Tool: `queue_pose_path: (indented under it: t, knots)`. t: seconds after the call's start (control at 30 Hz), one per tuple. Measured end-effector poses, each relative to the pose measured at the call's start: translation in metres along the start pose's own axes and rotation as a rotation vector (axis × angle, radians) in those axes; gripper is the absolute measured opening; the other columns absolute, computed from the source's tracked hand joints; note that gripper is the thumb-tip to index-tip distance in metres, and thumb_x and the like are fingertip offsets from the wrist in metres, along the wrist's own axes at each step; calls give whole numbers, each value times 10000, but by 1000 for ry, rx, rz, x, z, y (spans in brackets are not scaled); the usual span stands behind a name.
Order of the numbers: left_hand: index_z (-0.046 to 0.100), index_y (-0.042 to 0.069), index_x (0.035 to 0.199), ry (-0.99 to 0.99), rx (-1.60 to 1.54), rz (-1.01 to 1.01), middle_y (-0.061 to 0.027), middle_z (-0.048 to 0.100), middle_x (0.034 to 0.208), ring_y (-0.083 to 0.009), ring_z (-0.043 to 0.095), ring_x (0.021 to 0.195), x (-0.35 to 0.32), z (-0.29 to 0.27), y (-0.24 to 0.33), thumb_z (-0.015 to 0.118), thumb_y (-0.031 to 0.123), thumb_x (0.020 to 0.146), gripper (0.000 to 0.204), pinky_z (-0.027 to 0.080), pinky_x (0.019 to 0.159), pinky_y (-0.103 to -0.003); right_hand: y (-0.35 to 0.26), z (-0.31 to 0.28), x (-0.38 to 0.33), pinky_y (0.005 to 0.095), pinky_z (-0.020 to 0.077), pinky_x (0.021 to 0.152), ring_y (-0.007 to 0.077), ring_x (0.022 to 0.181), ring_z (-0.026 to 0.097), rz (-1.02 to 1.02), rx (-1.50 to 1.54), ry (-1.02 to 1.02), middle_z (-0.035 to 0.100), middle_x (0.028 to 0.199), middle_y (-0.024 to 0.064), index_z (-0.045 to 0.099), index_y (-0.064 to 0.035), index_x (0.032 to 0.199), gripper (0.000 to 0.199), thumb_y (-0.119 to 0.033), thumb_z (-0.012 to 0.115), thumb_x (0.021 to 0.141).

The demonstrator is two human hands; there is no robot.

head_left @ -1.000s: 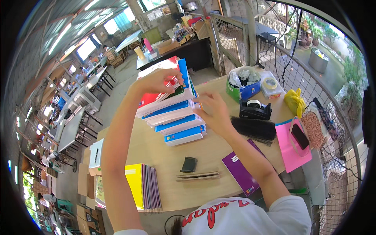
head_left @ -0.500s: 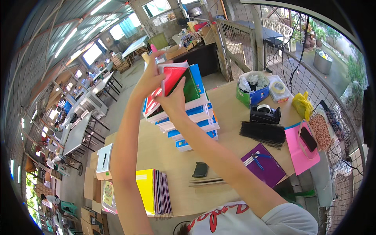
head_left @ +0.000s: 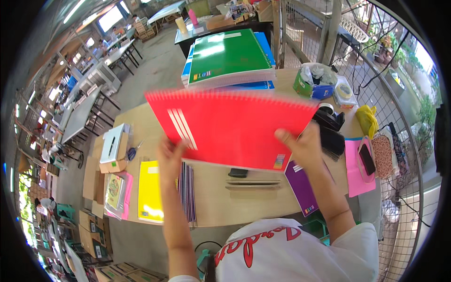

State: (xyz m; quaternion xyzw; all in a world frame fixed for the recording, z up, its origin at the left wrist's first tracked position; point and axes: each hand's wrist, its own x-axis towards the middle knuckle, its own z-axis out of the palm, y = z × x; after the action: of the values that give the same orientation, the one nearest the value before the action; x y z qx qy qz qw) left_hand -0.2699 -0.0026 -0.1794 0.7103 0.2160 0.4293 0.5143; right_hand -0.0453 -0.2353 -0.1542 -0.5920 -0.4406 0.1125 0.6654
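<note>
A red spiral notebook (head_left: 235, 131) is held up over the table, its coil edge facing away from me. My left hand (head_left: 171, 157) grips its near left edge, thumb on the cover. At the right side my right hand (head_left: 303, 143) pinches it, thumb on top. Beyond it rises a tall stack of notebooks, a green spiral notebook (head_left: 230, 56) on top and blue-covered ones below. On the table nearer me are a row of spiral notebooks with a yellow cover (head_left: 150, 190) at left and a purple notebook (head_left: 300, 188), partly behind my right forearm.
At right stand a box of plastic bags (head_left: 317, 87), a tape dispenser (head_left: 331, 117), black coils (head_left: 332, 143), a yellow bag (head_left: 366, 120) and a pink folder (head_left: 355, 174) with a phone. Scissors (head_left: 134, 151) and a cardboard box (head_left: 112, 164) sit left. Wire mesh (head_left: 390, 197) borders the right.
The red notebook has come off the top of the stack toward me and now lies flat between both hands. The green notebook's cover is now uncovered.
</note>
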Motion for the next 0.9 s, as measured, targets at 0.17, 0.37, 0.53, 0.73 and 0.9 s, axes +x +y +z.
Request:
queue_pose_path:
  t: [0.17,0.37,0.53,0.73,0.9]
  knots:
    - [617,47,1152,176,-140,-206,-36,682,1037,-99,618,918,-99,-11,-128,699,-34,854,320,489,832,-257,85,46,-58,325,519,739,193,779,667,164,-146,-214,725,898,137,688,-46,1116,257,-199,717,912]
    - [630,51,1106,204,-255,-232,-17,686,1008,-105,629,915,-137,-37,-174,708,-29,858,272,485,833,-247,86,73,-71,314,520,725,174,764,645,191,-159,-360,714,876,111,682,-45,1103,220,-131,715,903]
    - [629,58,1089,174,-253,-225,-21,688,1011,-107,631,934,-156,-29,-193,724,-23,851,269,490,857,-262,104,65,-86,322,532,747,241,811,689,100,-48,-373,720,937,126,683,-73,1114,233,-57,695,881]
    - [568,71,1226,-36,-373,-456,-42,632,1164,-143,594,1068,-177,8,-209,746,-5,813,456,465,939,-302,151,12,-128,306,533,824,201,898,686,202,-118,-336,720,1004,99,657,-46,1151,310,-19,721,849]
    - [371,73,1446,-253,-142,-259,-72,482,1352,-200,443,1282,-189,31,-237,717,-5,800,737,342,1093,-345,204,1,-194,325,491,932,186,1069,613,328,36,-111,634,1161,87,571,-20,1241,522,-60,809,779]
